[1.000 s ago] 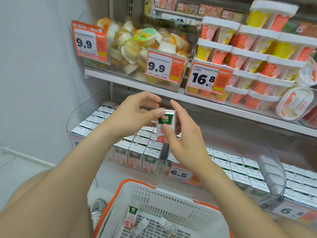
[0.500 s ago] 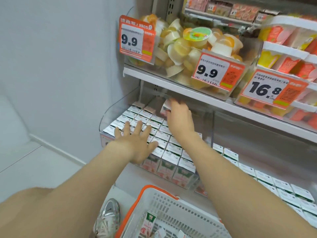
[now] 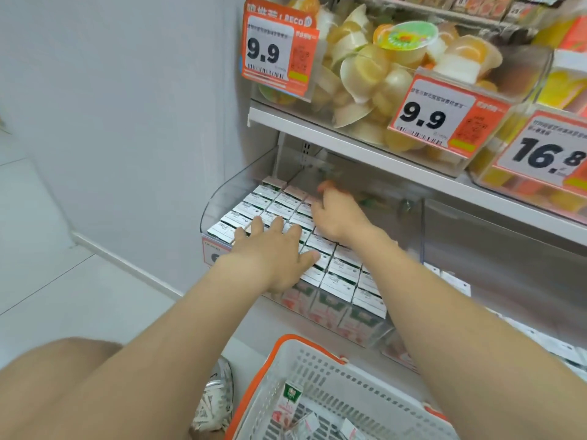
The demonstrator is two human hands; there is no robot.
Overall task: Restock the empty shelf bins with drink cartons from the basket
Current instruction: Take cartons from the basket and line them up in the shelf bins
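A clear shelf bin point(image 3: 229, 192) on the lower shelf is packed with rows of white-topped drink cartons point(image 3: 337, 281). My left hand point(image 3: 273, 254) lies flat on the front rows, fingers spread. My right hand point(image 3: 334, 214) reaches over the back rows under the upper shelf. Its fingertips are blurred, and no carton shows in it. Below, a white basket with an orange rim point(image 3: 287, 339) holds one carton leaning upright point(image 3: 289, 404) and a few lying flat point(image 3: 305, 424).
The upper shelf edge point(image 3: 317, 130) hangs low over the bin, carrying tubs of fruit jelly cups point(image 3: 365, 68) and orange price tags point(image 3: 275, 49). A second clear bin with cartons point(image 3: 451, 277) stands to the right. A white wall is on the left, my shoe point(image 3: 216, 398) beside the basket.
A second ago both hands held one carton in front of the shelf. The right hand carried it to the bin's back rows; the left hand settled flat on the front cartons. The view moved closer.
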